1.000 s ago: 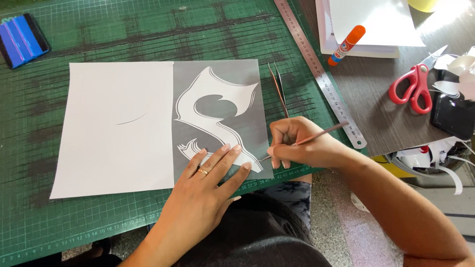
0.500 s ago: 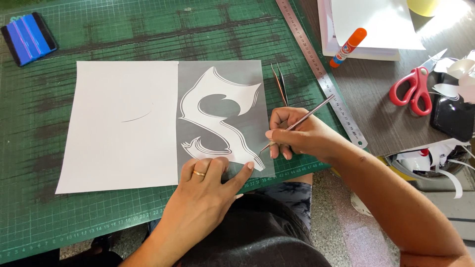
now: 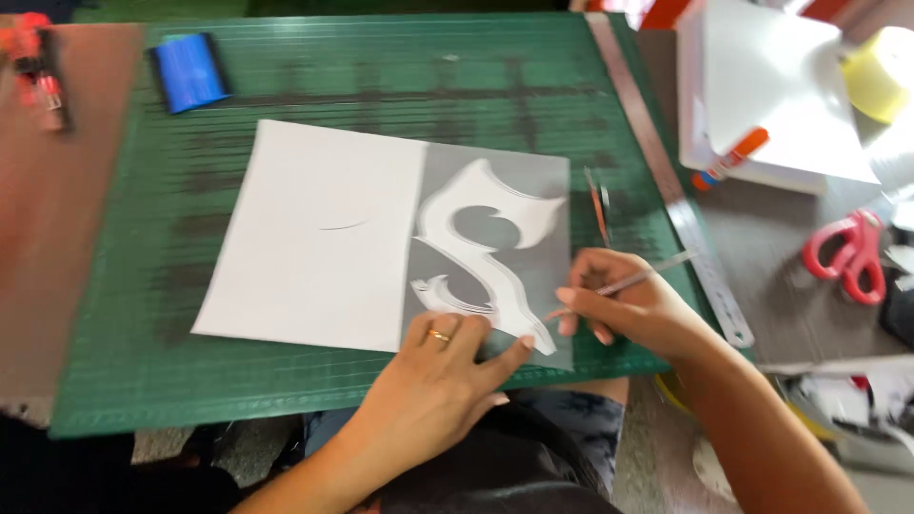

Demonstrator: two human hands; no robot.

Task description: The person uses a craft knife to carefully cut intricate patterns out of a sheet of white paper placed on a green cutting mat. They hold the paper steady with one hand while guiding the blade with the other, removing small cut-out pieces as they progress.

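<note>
1. Bare and flat, your left hand [image 3: 440,373] lies palm down on the near edge of the grey sheet [image 3: 495,252], fingers spread, gripping nothing. One gold ring [image 3: 438,335] sits on a finger.
2. Your right hand [image 3: 624,306] is curled closed around one thin knife [image 3: 619,285], held like a pen, with its tip touching the lower end of the white curled shape [image 3: 481,249] on the grey sheet. The forearm comes in from the lower right.
3. Two sheets lie side by side and touching: the grey one, smooth and glossy, under your hands, and one plain white paper [image 3: 319,238] to its left with a single short curved cut.
4. Both sheets rest on one green cutting mat [image 3: 286,86] with a printed grid, which lies on a table.
5. One pair of thin tweezers [image 3: 598,205] lies just beside the grey sheet's right edge.
6. One long metal ruler [image 3: 666,181] runs along the mat's right side.
7. Further right lie one pair of red-handled scissors [image 3: 845,252], one glue stick [image 3: 728,159] with an orange cap, and a white paper stack [image 3: 771,81].
8. At the far left of the mat sits one blue block [image 3: 190,71], blurred.
</note>
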